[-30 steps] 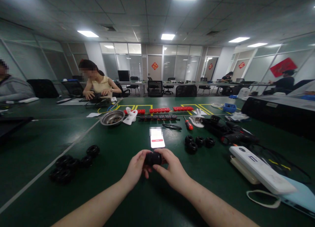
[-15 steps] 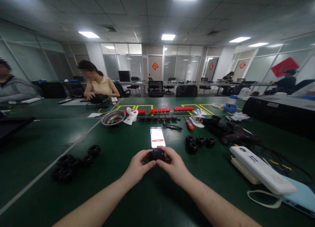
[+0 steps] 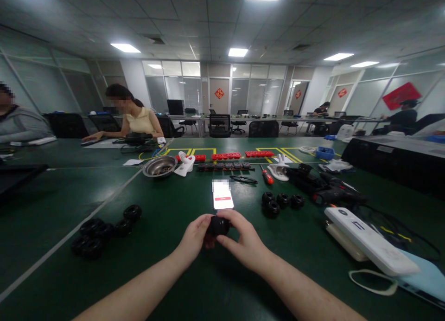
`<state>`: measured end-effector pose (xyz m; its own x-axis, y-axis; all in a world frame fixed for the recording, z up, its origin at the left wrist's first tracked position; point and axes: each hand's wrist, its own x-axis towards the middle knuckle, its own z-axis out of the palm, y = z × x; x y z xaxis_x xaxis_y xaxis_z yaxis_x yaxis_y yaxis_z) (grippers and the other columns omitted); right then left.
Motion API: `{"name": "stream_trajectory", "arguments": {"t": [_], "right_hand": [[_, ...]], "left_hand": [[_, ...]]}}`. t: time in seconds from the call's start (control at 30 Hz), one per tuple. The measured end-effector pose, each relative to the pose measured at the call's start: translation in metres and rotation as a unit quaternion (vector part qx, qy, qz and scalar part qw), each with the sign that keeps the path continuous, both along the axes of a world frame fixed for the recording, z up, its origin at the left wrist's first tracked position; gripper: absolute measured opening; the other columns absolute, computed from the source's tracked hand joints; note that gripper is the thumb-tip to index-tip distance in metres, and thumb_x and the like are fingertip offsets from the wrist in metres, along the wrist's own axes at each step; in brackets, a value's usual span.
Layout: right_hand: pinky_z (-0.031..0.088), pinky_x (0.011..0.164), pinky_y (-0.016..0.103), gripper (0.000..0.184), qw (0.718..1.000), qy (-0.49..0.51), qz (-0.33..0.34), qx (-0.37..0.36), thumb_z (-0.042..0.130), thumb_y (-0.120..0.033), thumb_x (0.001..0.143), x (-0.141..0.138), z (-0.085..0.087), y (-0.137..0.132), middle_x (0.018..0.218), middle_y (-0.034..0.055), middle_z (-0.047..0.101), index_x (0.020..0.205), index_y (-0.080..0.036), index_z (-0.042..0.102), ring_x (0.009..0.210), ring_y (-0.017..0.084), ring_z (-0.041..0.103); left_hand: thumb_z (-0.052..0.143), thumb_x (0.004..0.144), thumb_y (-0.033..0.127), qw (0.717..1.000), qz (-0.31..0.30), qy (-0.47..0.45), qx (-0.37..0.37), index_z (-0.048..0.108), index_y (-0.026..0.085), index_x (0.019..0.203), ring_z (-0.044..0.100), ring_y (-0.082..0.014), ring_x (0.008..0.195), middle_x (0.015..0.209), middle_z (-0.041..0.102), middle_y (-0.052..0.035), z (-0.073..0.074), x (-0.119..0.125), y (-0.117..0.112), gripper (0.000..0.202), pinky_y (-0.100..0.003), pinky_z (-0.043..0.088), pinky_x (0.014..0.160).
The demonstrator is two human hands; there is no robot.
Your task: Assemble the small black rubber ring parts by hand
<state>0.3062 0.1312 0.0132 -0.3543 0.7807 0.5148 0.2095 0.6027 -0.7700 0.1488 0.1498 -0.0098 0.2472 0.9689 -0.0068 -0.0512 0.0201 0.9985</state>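
Between my two hands, just this side of a lit phone (image 3: 223, 195), is a glossy black round wheel-like part (image 3: 220, 226). My left hand (image 3: 195, 235) grips it from the left, with fingertips curled beneath. On the other side, the fingers and thumb of my right hand (image 3: 243, 235) close around its right side. Similar black ring-shaped parts (image 3: 92, 247) lie in a loose group at the left. Several more black ring-shaped parts (image 3: 273, 208) are clustered right of the phone.
Across the green table (image 3: 167, 288) stand a metal bowl (image 3: 160, 167), red strips (image 3: 225, 157), a dark strip (image 3: 225, 167), glasses (image 3: 244, 179) and a screwdriver (image 3: 267, 176). A white device (image 3: 371, 240) lies at right. A person (image 3: 137, 119) sits across at left.
The black part has turned and shifted slightly left and down in my hands, and my left fingers have moved underneath. The person across has stretched an arm leftward.
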Motion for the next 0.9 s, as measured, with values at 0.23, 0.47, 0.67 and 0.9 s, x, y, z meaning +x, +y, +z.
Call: {"name": "stream_trajectory", "arguments": {"t": [0.23,0.47,0.67,0.9], "right_hand": [[0.046,0.075,0.033,0.034,0.963,0.194,-0.044,-0.180,0.059,-0.029,0.070,-0.005,-0.015,0.012,0.104,0.0053,0.050,0.103,-0.023,0.052,0.089,0.019,0.052],[0.046,0.043,0.024,0.034,0.925,0.190,-0.041,-0.327,0.053,-0.046,0.070,-0.004,-0.016,0.019,0.063,-0.0038,0.049,0.090,-0.019,0.048,0.050,0.010,0.050],[0.045,0.039,0.023,0.034,0.929,0.177,-0.031,-0.322,0.057,-0.041,0.068,-0.003,-0.015,0.019,0.065,-0.0050,0.049,0.092,-0.021,0.044,0.049,0.010,0.050],[0.045,0.072,0.032,0.053,0.998,-0.026,-0.047,-0.023,0.055,-0.006,0.065,-0.002,-0.006,0.002,0.106,0.0038,0.050,0.113,-0.026,0.043,0.082,0.015,0.051]], "left_hand": [[0.055,0.071,0.044,0.997,0.049,-0.007,0.061,0.054,0.013,0.099,0.060,-0.0144,0.060,0.082,0.064,-0.0055,0.000,-0.003,0.000,0.042,-0.022,0.044,0.049],[0.063,0.065,0.025,0.986,0.071,0.074,0.131,0.056,0.019,0.107,0.055,-0.0222,0.098,0.109,0.057,-0.0061,0.001,-0.003,-0.002,0.043,-0.033,0.048,0.078],[0.060,0.069,0.030,0.990,0.056,0.054,0.117,0.045,0.018,0.116,0.061,-0.0159,0.077,0.099,0.059,-0.0064,0.000,-0.004,-0.002,0.050,-0.025,0.050,0.062],[0.038,0.074,0.057,0.999,0.034,0.042,0.001,0.048,0.014,0.085,0.048,-0.0074,0.030,0.045,0.051,0.0052,-0.002,-0.002,0.005,0.045,-0.014,0.029,0.029]]}}
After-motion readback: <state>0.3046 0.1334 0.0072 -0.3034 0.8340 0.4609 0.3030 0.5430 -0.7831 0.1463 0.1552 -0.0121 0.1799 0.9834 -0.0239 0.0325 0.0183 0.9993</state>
